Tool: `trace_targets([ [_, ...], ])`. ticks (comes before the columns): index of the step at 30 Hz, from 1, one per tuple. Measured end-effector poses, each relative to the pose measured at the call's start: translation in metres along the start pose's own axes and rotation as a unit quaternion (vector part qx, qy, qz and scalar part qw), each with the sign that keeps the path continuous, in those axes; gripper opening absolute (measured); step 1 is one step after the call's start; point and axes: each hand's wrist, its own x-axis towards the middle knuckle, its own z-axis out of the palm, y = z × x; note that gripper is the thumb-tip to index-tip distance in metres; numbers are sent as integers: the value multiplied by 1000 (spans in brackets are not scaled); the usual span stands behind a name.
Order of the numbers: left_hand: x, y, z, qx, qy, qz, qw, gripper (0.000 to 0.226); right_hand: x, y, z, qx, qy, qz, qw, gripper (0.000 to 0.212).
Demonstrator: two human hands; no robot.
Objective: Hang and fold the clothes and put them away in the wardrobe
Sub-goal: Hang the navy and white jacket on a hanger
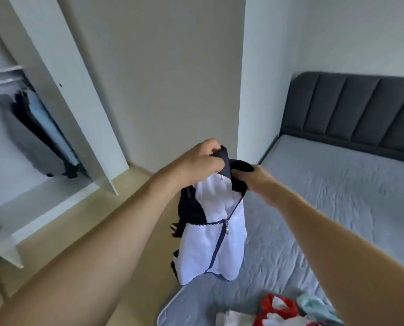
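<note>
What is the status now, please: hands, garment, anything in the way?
Left hand and right hand both grip navy-and-white zip jacket at collar, hanging over bed edge. Wardrobe open at left. Nothing blocking.

I'm reaching both bare forearms forward, hands raised close together. My left hand (203,158) is pinching the jacket (216,231) collar, and my right hand (255,178) is gripping it alongside.
</note>
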Motion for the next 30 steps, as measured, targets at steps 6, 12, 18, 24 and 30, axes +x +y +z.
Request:
trace_targets([
  [6, -24, -35, -117, 203, 234, -102, 945, 9, 1, -103, 33, 77, 168, -113, 976, 28],
  [12, -37, -121, -223, 148, 359, -144, 910, 19, 11, -182, 129, -11, 35, -204, 978, 17],
  [18, -30, -207, -335, -59, 379, -142, 913, 11, 69, -254, 248, -297, 49, -315, 900, 3],
  [24, -26, -296, -438, -160, 339, -131, 918, 18, 162, -315, 363, -63, 67, -205, 974, 24],
  [30, -23, -362, -536, -171, 363, -119, 908, 22, 232, -364, 469, -107, -26, -188, 976, 9],
])
